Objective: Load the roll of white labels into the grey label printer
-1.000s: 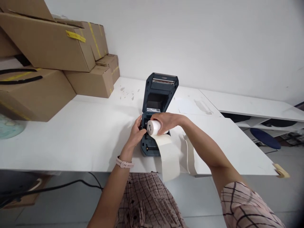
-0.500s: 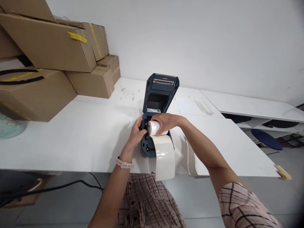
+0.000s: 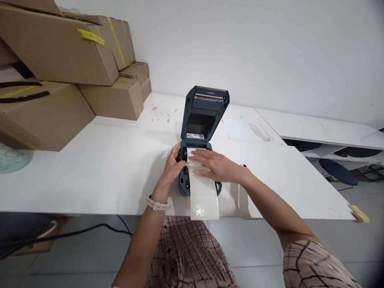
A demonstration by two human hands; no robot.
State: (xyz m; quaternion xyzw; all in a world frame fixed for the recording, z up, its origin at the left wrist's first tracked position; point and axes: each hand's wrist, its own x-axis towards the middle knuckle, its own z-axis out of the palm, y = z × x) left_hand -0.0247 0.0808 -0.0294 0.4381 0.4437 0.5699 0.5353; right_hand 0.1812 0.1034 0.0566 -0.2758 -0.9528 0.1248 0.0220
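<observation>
A dark label printer [image 3: 206, 108] stands on the table with its lid raised. Inside it lies a white label roll [image 3: 195, 157], seated between the holders. From the roll a strip of labels [image 3: 204, 200] runs forward over the printer's front and past the table edge. My left hand [image 3: 173, 165] grips the printer's left side wall, thumb over the rim and fingers along the outside. Flat on top of the roll and strip rests my right hand [image 3: 214, 165], its fingers stretched and apart; its palm hides the roll's right part.
Cardboard boxes [image 3: 69, 48] are stacked at the left of the white table [image 3: 126, 168]. A sheet of paper [image 3: 238, 130] lies behind the printer to the right. A curled strip [image 3: 244, 202] hangs at the front edge. Cables [image 3: 90, 230] run below the table.
The roll has gone down into the printer from my right hand's grasp. That hand has loosened and now lies flat on it. My left hand stays at the printer's side.
</observation>
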